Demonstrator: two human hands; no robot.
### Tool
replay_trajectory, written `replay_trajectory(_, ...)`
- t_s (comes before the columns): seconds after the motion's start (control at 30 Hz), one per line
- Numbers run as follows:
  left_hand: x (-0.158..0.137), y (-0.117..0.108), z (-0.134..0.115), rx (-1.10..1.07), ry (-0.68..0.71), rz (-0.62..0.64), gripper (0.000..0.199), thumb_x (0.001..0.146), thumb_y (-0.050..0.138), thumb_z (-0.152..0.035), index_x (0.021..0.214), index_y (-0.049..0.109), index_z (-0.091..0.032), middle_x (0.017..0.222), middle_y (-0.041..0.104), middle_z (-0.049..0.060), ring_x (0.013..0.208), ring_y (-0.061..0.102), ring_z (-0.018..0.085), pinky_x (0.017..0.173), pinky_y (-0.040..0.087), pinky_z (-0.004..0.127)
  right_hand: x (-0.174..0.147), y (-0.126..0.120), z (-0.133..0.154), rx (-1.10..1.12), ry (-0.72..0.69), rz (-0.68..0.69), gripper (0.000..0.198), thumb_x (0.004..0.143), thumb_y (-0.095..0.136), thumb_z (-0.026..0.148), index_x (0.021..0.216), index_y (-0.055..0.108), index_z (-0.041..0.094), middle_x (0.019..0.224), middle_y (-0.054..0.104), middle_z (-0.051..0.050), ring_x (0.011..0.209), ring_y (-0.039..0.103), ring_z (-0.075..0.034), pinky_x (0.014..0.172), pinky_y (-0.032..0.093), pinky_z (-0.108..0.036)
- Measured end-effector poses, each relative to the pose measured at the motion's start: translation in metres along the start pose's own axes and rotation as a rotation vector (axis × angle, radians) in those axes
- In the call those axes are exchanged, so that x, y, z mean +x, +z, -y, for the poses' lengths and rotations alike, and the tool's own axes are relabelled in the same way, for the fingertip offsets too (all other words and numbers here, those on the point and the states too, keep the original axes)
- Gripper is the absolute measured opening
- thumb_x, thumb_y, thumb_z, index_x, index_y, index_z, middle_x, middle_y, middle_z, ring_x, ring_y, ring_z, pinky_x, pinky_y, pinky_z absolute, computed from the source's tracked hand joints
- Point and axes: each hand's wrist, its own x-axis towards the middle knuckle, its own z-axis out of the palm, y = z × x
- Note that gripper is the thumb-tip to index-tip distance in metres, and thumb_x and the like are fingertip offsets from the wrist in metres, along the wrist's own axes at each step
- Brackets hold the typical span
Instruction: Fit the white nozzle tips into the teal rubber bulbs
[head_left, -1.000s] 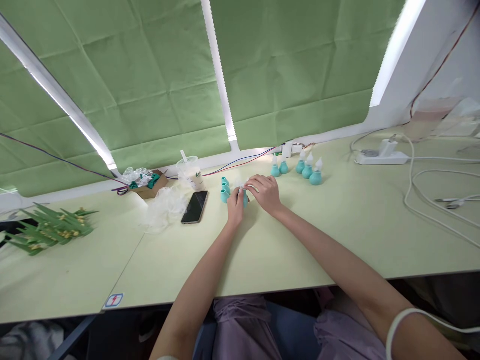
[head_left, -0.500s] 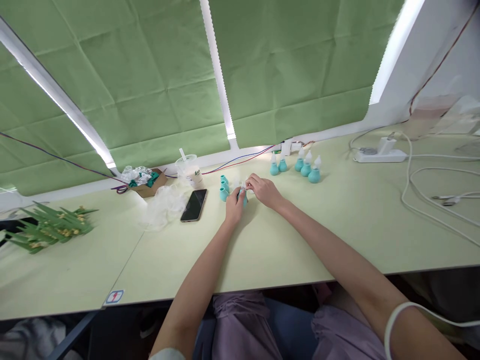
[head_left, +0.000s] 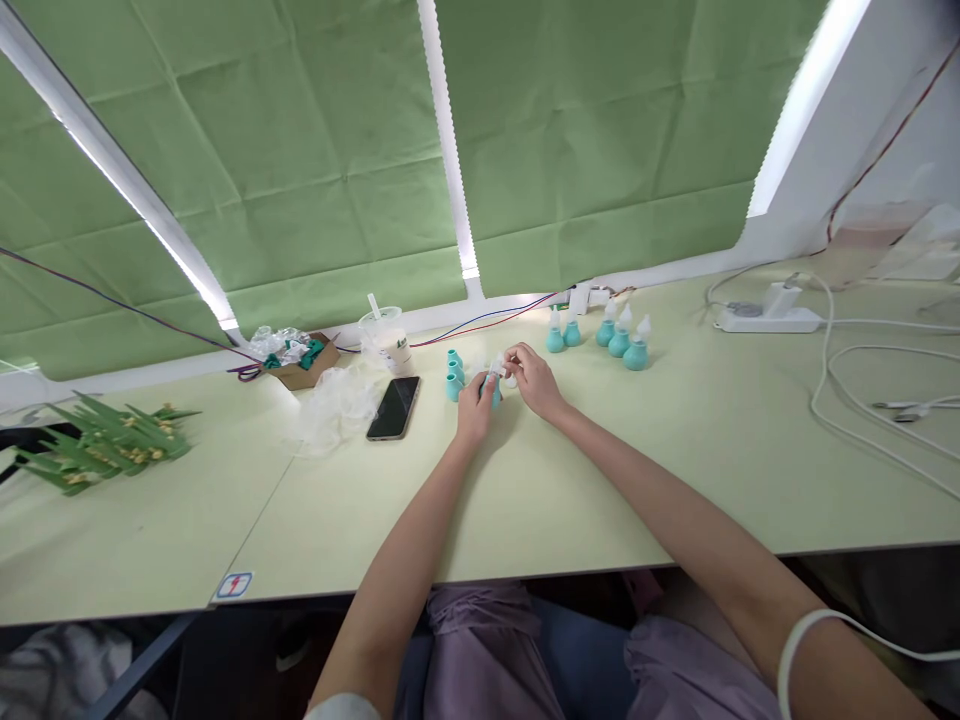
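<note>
In the head view my left hand [head_left: 472,412] is closed around a teal squeeze bulb [head_left: 496,391] at the middle of the table. Clear plastic shows at the top of that bulb, partly covered by my fingers. My right hand [head_left: 535,384] is just to the right, its fingertips pinched on a small clear plastic piece [head_left: 511,377] whose shape is hard to make out. Left of my left hand stand open-necked teal bulbs [head_left: 453,387] in a short row. Farther back on the right, several teal bulbs [head_left: 635,354] stand upright with pointed translucent tips.
A black phone [head_left: 394,409] lies left of my hands, beside a crumpled clear plastic bag [head_left: 337,405]. Behind are a drink cup with straw [head_left: 393,345] and a cardboard box [head_left: 306,373]. Green plants [head_left: 109,445] lie far left; a power strip [head_left: 769,320] and white cables are right.
My right hand has drawn slightly away to the right from the bulb in my left hand, and the clear pieces between them show more. The whole view has shifted a little.
</note>
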Motion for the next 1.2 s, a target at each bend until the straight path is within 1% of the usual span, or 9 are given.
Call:
replay_trajectory(0.17, 0.000, 0.000, 0.000, 0.003, -0.020, -0.025, 0.036, 0.096, 0.035, -0.039, 0.105, 0.064, -0.020, 0.075, 0.064, 0.006, 0.070, 0.059, 0.016, 0.072, 0.046, 0.029, -0.001, 0.000, -0.001, -0.049, -0.025, -0.011, 0.023, 0.093, 0.036, 0.034, 0.087, 0.053, 0.018, 0.096, 0.058, -0.004, 0.078, 0.058, -0.010, 0.070, 0.042, -0.022)
replay_trajectory(0.37, 0.001, 0.001, 0.004, -0.044, -0.001, -0.029, 0.041, 0.095, 0.034, -0.046, 0.093, 0.063, -0.017, 0.073, 0.063, 0.005, 0.067, 0.057, 0.016, 0.069, 0.044, 0.028, -0.007, -0.007, -0.001, -0.212, -0.180, -0.042, 0.030, 0.093, 0.042, 0.039, 0.101, 0.065, 0.021, 0.110, 0.061, -0.004, 0.080, 0.059, -0.008, 0.069, 0.044, -0.020)
replay_trajectory(0.53, 0.001, 0.002, 0.006, -0.078, 0.047, -0.016, 0.044, 0.094, 0.035, -0.051, 0.091, 0.062, -0.016, 0.070, 0.062, 0.005, 0.063, 0.055, 0.015, 0.065, 0.041, 0.027, -0.006, -0.004, -0.008, -0.212, -0.308, -0.151, 0.026, 0.091, 0.048, 0.036, 0.090, 0.071, 0.024, 0.098, 0.066, -0.002, 0.086, 0.061, -0.009, 0.074, 0.047, -0.020)
replay_trajectory(0.7, 0.001, 0.003, 0.006, -0.103, 0.066, -0.012, 0.042, 0.094, 0.035, -0.049, 0.096, 0.062, -0.017, 0.070, 0.061, 0.003, 0.063, 0.054, 0.013, 0.063, 0.040, 0.025, -0.004, -0.002, -0.003, -0.139, -0.264, -0.179, 0.028, 0.091, 0.047, 0.033, 0.085, 0.071, 0.022, 0.094, 0.066, -0.003, 0.085, 0.061, -0.009, 0.066, 0.047, -0.020)
replay_trajectory(0.77, 0.002, 0.003, 0.005, -0.111, 0.066, -0.012, 0.042, 0.094, 0.035, -0.049, 0.096, 0.062, -0.016, 0.069, 0.061, 0.002, 0.064, 0.054, 0.013, 0.063, 0.040, 0.024, -0.005, -0.002, -0.001, -0.147, -0.261, -0.183, 0.029, 0.092, 0.045, 0.033, 0.085, 0.070, 0.020, 0.094, 0.066, -0.004, 0.086, 0.061, -0.010, 0.067, 0.047, -0.020)
replay_trajectory(0.9, 0.002, 0.003, 0.005, -0.114, 0.062, -0.004, 0.042, 0.094, 0.035, -0.049, 0.092, 0.061, -0.016, 0.070, 0.062, 0.001, 0.064, 0.053, 0.012, 0.063, 0.040, 0.023, -0.007, -0.005, -0.004, -0.281, -0.338, -0.181, 0.026, 0.093, 0.044, 0.029, 0.090, 0.069, 0.020, 0.097, 0.066, -0.003, 0.089, 0.060, -0.008, 0.074, 0.045, -0.019)
replay_trajectory(1.03, 0.002, 0.004, 0.004, -0.102, 0.048, 0.004, 0.040, 0.094, 0.036, -0.048, 0.088, 0.060, -0.016, 0.068, 0.061, 0.002, 0.062, 0.053, 0.012, 0.062, 0.040, 0.024, -0.007, -0.012, -0.014, -0.461, -0.457, -0.113, 0.027, 0.093, 0.043, 0.029, 0.094, 0.068, 0.021, 0.100, 0.067, -0.002, 0.090, 0.061, -0.010, 0.076, 0.043, -0.022)
replay_trajectory(1.1, 0.002, 0.004, 0.004, -0.085, 0.043, 0.007, 0.039, 0.094, 0.037, -0.046, 0.087, 0.061, -0.016, 0.067, 0.061, 0.002, 0.062, 0.053, 0.013, 0.062, 0.040, 0.024, -0.007, -0.014, -0.017, -0.479, -0.460, -0.092, 0.027, 0.094, 0.042, 0.029, 0.094, 0.068, 0.020, 0.100, 0.067, -0.003, 0.089, 0.061, -0.011, 0.076, 0.043, -0.023)
replay_trajectory(1.2, 0.002, 0.004, 0.002, -0.077, 0.047, 0.002, 0.039, 0.094, 0.037, -0.046, 0.089, 0.062, -0.016, 0.068, 0.062, 0.002, 0.063, 0.053, 0.013, 0.063, 0.040, 0.024, -0.008, -0.012, -0.013, -0.395, -0.412, -0.106, 0.028, 0.094, 0.041, 0.031, 0.093, 0.066, 0.018, 0.100, 0.066, -0.005, 0.091, 0.061, -0.011, 0.077, 0.044, -0.022)
